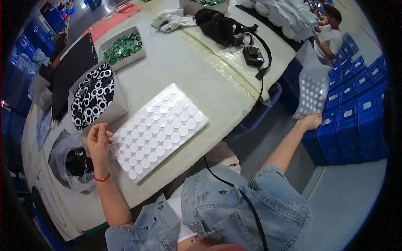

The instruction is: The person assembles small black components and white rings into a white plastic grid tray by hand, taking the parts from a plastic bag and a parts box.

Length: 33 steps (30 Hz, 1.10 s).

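Observation:
On the table in front of me lies a white sheet [161,109] covered with rows of round white stickers, apparently on top of a stack. My left hand [99,141] is at its left corner, fingers curled and pinched together; whatever is between the fingertips is too small to make out. Stretched far out to the right, off the table, my right hand [310,121] grips the lower end of a translucent sheet [313,85] with rows of pale round spots. That sheet hangs up and away from the hand, slightly curved.
A box of black and white rings [118,106] stands beyond my left hand, a tray of green discs [144,53] behind it. A plastic bag [63,167] lies at left. A black pouch [213,27] is farther back. Stacked blue bins [347,129] and a person [333,42] are right.

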Each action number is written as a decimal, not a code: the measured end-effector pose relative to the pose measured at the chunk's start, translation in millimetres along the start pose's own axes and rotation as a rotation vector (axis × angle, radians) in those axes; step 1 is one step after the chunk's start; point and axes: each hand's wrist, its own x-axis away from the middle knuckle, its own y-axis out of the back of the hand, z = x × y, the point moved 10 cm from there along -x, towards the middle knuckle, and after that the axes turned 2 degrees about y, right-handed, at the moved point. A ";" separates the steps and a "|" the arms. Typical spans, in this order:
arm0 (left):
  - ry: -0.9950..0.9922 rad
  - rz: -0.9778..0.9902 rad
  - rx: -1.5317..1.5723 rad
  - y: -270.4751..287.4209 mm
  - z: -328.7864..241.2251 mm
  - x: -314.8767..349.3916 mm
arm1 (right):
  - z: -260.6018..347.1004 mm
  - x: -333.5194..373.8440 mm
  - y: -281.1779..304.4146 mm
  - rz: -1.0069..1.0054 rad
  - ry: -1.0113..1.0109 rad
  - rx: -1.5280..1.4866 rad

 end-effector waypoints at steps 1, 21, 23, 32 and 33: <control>0.016 0.004 0.002 -2.3 3.0 0.0 | -24.4 1.6 11.1 -0.054 -0.047 0.008; -0.189 -0.064 -0.178 22.2 -37.1 0.9 | -248.2 4.8 -106.1 0.550 -0.622 -0.169; -0.225 -0.185 -0.274 46.7 -55.4 26.6 | -141.9 24.8 -117.5 0.449 -0.401 -0.090; -0.183 -0.722 -0.518 153.1 -69.0 88.6 | 81.3 189.4 -186.0 0.832 0.135 -0.167; -0.161 -0.638 -0.785 150.5 -63.4 82.5 | 77.9 207.4 -198.4 0.899 0.130 -0.187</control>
